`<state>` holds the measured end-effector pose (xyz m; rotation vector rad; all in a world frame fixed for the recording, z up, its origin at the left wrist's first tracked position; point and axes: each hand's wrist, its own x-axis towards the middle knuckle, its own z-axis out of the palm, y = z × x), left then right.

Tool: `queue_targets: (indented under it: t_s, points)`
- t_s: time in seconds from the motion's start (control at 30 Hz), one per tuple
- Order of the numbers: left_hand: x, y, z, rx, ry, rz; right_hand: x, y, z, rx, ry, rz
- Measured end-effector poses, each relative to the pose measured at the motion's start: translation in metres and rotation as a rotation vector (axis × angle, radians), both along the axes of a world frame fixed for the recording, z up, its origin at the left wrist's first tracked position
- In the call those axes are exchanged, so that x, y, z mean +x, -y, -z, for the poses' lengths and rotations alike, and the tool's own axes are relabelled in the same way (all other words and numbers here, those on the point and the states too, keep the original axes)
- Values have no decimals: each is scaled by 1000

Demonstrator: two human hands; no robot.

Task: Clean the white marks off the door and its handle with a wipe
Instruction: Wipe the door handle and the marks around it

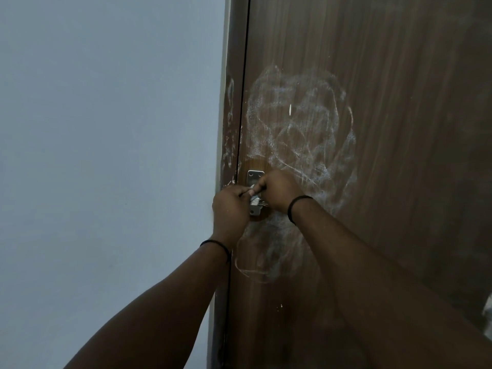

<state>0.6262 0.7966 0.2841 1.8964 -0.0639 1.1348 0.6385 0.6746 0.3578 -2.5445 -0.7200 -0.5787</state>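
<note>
A small white wipe [254,200] is pinched between both hands at the metal door handle [255,193], near the left edge of the brown door [399,129]. The left hand [230,209] and right hand [279,191] both curl around it. White marks [300,129] smear the door above and below the handle, and the door frame [230,115] beside it.

Both hands crowd the handle [254,193], covering most of it. Door [386,102] above and right lies open to reach.
</note>
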Motion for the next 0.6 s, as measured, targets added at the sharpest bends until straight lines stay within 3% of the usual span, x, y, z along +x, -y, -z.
queue_targets:
  t_s: [0.33,0.6]
  points:
    - [-14,1,5,11,-50,-30,-16,0,2,-149,66,-14]
    - [-14,5,3,-51,-66,-60,-10,2,7,106,24,-8]
